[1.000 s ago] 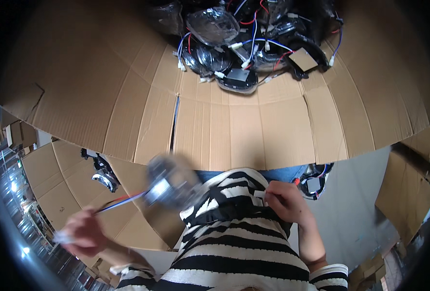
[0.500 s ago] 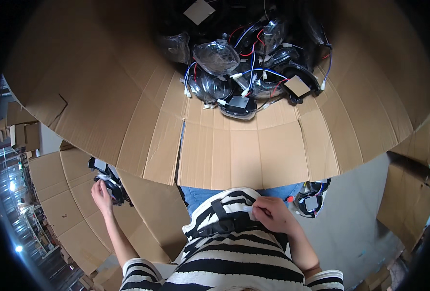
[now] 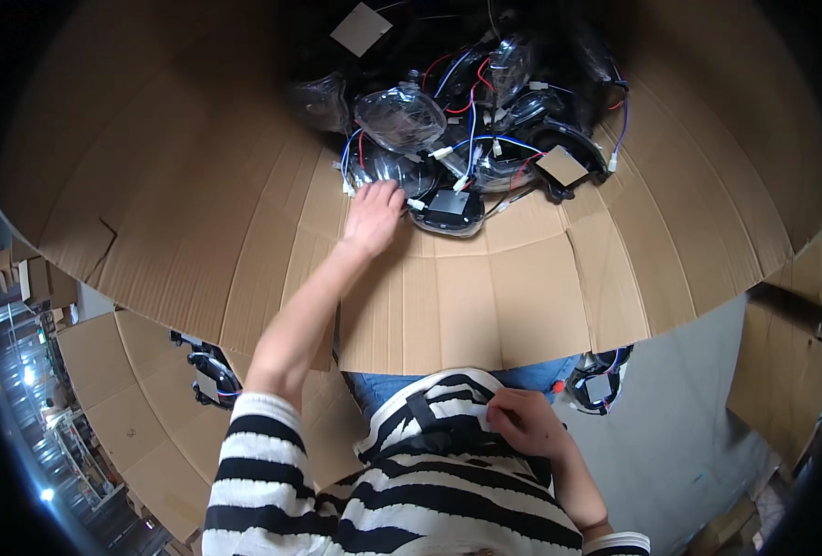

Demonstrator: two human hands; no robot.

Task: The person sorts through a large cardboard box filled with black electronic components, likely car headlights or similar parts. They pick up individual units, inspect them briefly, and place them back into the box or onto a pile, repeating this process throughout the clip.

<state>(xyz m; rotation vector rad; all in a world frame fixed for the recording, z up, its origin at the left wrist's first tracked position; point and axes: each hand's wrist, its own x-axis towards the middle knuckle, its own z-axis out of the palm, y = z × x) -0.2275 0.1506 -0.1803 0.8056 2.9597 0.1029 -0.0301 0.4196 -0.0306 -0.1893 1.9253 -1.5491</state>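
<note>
My left hand [image 3: 372, 221] reaches into a large cardboard box [image 3: 448, 296]. Its fingers lie stretched out over the near edge of a clear-lensed lamp [image 3: 388, 167]; the fingertips are partly hidden from me. Just right of them sits another lamp with a grey square pad [image 3: 449, 201] and a white connector [image 3: 417, 205]. Around these several more lamps are heaped, with red, blue and white wires and a tan square pad [image 3: 562, 167]. At my waist my right hand [image 3: 525, 423] is closed with curled fingers, and what it may hold cannot be seen.
On the left, more black lamps [image 3: 213, 380] lie at an open cardboard box [image 3: 105, 361]. Another lamp [image 3: 601, 387] is beyond the box's near edge on the right, above the grey floor [image 3: 670, 371]. A cardboard box [image 3: 782, 371] stands far right.
My left hand has moved from the lamps at the left box to the heap in the large box. My right hand remains closed at the waist; the pale piece at its fingertips no longer shows.
</note>
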